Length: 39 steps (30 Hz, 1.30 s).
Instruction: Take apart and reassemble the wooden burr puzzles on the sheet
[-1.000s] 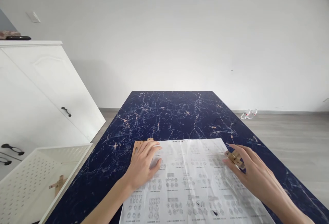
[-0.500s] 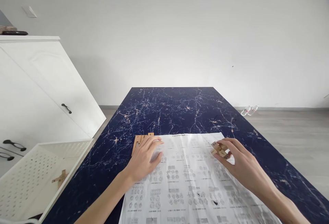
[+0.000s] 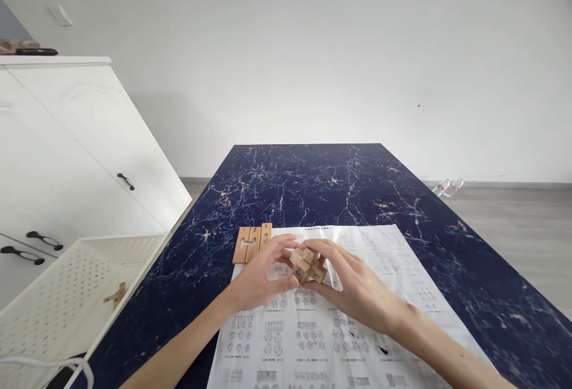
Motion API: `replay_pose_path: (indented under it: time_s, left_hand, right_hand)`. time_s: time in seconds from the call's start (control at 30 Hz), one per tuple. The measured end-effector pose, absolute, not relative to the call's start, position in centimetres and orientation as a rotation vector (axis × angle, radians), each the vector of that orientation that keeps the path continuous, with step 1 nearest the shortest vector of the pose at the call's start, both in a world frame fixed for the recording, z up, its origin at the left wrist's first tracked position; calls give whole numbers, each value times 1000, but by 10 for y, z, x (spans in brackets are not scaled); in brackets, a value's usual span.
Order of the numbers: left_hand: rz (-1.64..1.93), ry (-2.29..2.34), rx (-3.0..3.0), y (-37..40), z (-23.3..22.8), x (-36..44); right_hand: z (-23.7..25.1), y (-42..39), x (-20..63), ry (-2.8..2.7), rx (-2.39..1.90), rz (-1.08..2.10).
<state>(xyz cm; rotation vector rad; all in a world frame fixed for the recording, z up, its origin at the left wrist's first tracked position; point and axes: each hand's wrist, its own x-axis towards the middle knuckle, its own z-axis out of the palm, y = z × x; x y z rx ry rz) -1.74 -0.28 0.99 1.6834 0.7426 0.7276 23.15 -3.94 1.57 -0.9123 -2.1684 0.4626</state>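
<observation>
Both hands meet over the near middle of the dark blue marble-patterned table (image 3: 313, 186). Left hand (image 3: 261, 276) and right hand (image 3: 357, 288) close around a small interlocked cluster of light wooden puzzle blocks (image 3: 307, 265), held just above a large white printed instruction sheet (image 3: 402, 270).

Left fingers curl in from the side, thumb pressing the cluster's lower left face. Right fingers wrap over the top and right, tips together against the wood. How many blocks make up the cluster cannot be told; the fingers hide its far and right sides. Marks on its faces too small to read.

Just beyond the left hand, three flat notched wooden pieces (image 3: 252, 243) lie side by side, partly on the sheet's far-left corner, with numbers on their ends. Sheet diagrams blurred; its near edge is cut off by the frame.

Left of table: white perforated plastic basket (image 3: 71, 282) with one small wooden piece (image 3: 117, 294) inside, partly hidden by the wall. White cabinet (image 3: 67, 156) behind.
</observation>
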Motion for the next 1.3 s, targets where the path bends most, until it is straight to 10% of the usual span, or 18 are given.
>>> replay_pose_path:
  time_s: [1.3]
  left_hand:
    - [488,868,1540,0,25,-10]
  right_hand:
    - [-6,-37,216,-2008,-915,452]
